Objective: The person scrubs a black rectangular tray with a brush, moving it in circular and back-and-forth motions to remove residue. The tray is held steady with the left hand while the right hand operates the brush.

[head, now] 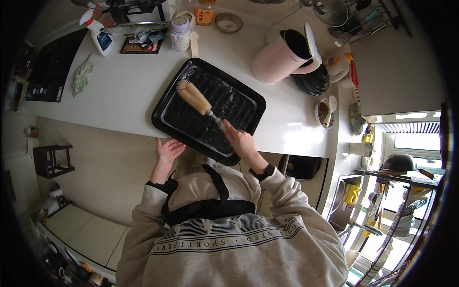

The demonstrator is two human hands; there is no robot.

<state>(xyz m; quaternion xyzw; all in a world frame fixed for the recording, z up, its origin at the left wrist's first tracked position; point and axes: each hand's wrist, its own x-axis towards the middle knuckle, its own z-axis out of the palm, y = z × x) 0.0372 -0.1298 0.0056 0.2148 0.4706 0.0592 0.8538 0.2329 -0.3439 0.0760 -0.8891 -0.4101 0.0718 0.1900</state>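
A black rectangular baking tray (pixel 247 94) lies at an angle on the white counter, its near corner jutting past the front edge. White suds or residue streak its ridged bottom. My right hand (pixel 241 140) grips the grey handle of a bottle brush (pixel 194 97) with tan bristles, which lies over the left part of the tray. Beside the tray's near left rim is my left hand (pixel 168 151), palm turned up and fingers apart, holding nothing. Whether its fingertips touch the rim I cannot tell.
A pink electric kettle (pixel 274 61), lid up, stands right of the tray, with a bowl and spoon (pixel 324 113) farther right. Behind are a lilac bottle (pixel 180 34), a honey jar (pixel 204 13) and a glass bowl (pixel 228 23). A spray bottle (pixel 100 37) and crumpled cloth (pixel 82 78) are at left.
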